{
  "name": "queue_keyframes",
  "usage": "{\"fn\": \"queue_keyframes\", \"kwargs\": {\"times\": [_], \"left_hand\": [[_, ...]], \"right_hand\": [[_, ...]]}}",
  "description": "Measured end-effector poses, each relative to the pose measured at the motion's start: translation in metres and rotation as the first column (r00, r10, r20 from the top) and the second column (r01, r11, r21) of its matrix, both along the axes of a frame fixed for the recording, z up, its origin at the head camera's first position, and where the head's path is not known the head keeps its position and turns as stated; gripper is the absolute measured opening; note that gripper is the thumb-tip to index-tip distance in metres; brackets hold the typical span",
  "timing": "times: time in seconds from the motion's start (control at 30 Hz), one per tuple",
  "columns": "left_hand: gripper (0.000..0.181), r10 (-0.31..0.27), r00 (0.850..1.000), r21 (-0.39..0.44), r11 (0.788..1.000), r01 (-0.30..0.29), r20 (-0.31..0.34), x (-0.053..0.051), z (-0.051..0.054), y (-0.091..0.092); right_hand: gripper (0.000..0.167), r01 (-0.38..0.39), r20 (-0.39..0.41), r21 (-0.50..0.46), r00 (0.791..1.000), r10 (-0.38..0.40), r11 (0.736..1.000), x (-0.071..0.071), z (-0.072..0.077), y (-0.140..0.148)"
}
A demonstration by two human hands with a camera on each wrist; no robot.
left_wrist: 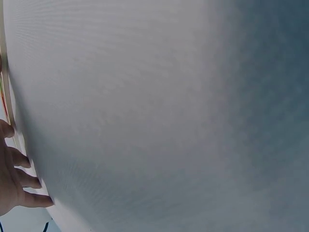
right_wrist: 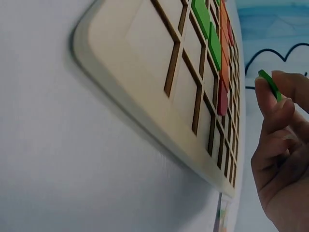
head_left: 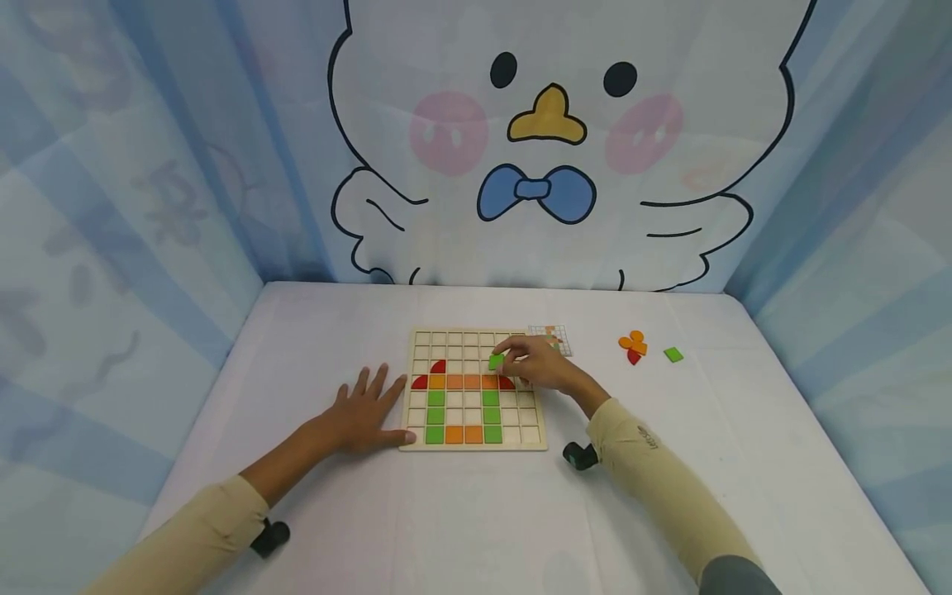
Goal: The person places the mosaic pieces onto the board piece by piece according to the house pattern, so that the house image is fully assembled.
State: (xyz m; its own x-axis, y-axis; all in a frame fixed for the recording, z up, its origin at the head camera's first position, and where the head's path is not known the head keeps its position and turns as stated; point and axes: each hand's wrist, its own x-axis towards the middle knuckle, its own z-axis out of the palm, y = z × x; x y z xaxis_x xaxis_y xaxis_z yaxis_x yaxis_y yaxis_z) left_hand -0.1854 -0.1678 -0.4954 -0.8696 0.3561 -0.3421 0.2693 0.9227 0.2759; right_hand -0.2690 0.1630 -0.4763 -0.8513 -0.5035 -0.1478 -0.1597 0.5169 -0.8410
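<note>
A white gridded board (head_left: 530, 417) lies on the table. Green and orange square tiles and several red rounded pieces (head_left: 438, 366) fill some of its cells. Above the upper right part of the grid, my right hand (head_left: 541, 364) pinches a green square tile (head_left: 496, 362) between thumb and fingers. In the right wrist view this green tile (right_wrist: 270, 84) is seen edge-on, held clear of the board. My left hand (head_left: 364, 417) rests with spread fingers along the board's left edge, its thumb at the lower left corner. Only part of that hand (left_wrist: 12, 176) shows in the left wrist view.
A printed pattern card (head_left: 558, 330) lies at the board's upper right corner, partly behind the right hand. Farther right are a small cluster of orange pieces (head_left: 635, 337), a red piece (head_left: 634, 356) and a loose green tile (head_left: 673, 354). A patterned curtain (head_left: 461, 231) stands behind the table.
</note>
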Motion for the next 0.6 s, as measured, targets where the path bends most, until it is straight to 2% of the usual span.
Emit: {"fn": "queue_keyframes", "kwargs": {"times": [0.3,0.6], "left_hand": [[0.107,-0.006,1.000,-0.007,1.000,0.006,-0.015,0.000,-0.003,-0.001],[0.107,-0.004,1.000,0.000,1.000,0.004,-0.011,0.001,0.000,0.000]], "right_hand": [[0.027,-0.045,-0.031,0.052,0.998,0.047,0.998,-0.006,-0.009,-0.035],[0.029,-0.077,-0.120,0.145,0.988,0.095,0.986,-0.010,-0.012,-0.061]]}}
